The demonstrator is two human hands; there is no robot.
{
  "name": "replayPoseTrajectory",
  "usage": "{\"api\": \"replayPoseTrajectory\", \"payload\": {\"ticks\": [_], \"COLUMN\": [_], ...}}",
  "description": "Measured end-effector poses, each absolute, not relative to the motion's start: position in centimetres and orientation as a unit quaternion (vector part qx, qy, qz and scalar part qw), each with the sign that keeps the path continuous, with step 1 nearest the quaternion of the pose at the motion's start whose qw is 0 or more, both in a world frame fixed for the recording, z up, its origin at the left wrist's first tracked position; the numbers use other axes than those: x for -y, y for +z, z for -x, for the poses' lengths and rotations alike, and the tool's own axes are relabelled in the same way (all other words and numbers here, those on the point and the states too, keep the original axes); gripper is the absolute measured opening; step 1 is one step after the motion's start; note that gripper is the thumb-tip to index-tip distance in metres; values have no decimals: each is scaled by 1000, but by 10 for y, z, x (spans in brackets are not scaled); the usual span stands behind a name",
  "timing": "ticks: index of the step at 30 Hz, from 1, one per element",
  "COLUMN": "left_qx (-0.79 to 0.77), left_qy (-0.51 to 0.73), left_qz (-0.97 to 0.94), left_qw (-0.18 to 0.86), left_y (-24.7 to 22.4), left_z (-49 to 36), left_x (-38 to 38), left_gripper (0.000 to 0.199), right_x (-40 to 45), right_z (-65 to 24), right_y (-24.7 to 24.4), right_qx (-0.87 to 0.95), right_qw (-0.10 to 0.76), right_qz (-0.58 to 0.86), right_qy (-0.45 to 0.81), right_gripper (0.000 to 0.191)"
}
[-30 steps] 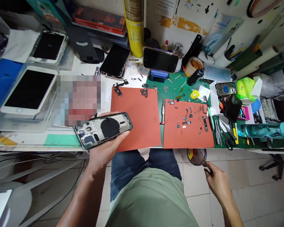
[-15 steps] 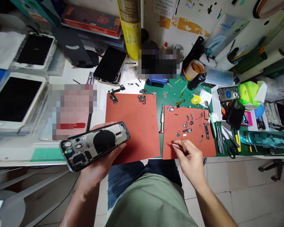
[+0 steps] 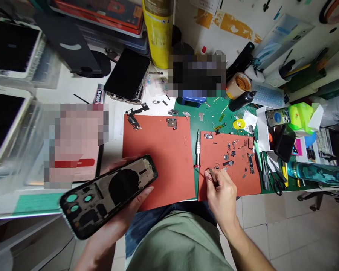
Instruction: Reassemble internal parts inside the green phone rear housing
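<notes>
Relative to the first frame, the right hand has moved from beyond the desk edge to the near-left part of the right red mat; the phone housing now sits nearer the wearer. Left hand: grasps the housing from beneath, thumb along the near long edge. The housing is tilted, its far end over the left red mat and its opposite end over the desk edge. It is a shallow, rounded rectangular shell with a dark rim, a grey metallic inner face, a matte black disc and three round openings at one end. Right hand: fingers closed in a pinch on a slim metal tool; its exact type cannot be told. Both mats are flat, smooth and matte. Between them, a screwdriver with a ribbed silver shaft and red end ring lies on the green mat. Small metallic parts are scattered across the right red mat. At the far edge of the left one are a dark, angular flex part and a grey bracket.
</notes>
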State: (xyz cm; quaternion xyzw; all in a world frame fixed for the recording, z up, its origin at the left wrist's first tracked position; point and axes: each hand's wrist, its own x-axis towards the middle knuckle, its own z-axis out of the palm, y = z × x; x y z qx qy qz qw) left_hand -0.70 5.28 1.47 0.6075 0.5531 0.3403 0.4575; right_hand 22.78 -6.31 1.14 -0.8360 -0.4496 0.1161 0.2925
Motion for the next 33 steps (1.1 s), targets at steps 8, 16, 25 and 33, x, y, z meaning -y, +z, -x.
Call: {"api": "replayPoseTrajectory", "payload": {"ticks": [8,16,25,33], "left_qx": [-563,-544,-540,-541], "left_qy": [315,278,304,319], "left_qz": [-628,-685,-670,-663], "left_qw": [435,397,409,407], "left_y": [7,10,5,-9], "left_z": [16,16,16,16], "left_x": [-52,-56,-56,-53], "left_gripper": [53,39,61,62], "right_x": [58,-16,-68,-77], "right_z": [-231,-251,-250,-252], "right_y": [25,57,43,46], "right_qx": [464,518,577,572], "right_qw": [264,250,142,92], "right_qz": [837,794,775,779], "right_qy": [120,200,213,240], "right_gripper": [25,17,20,20]}}
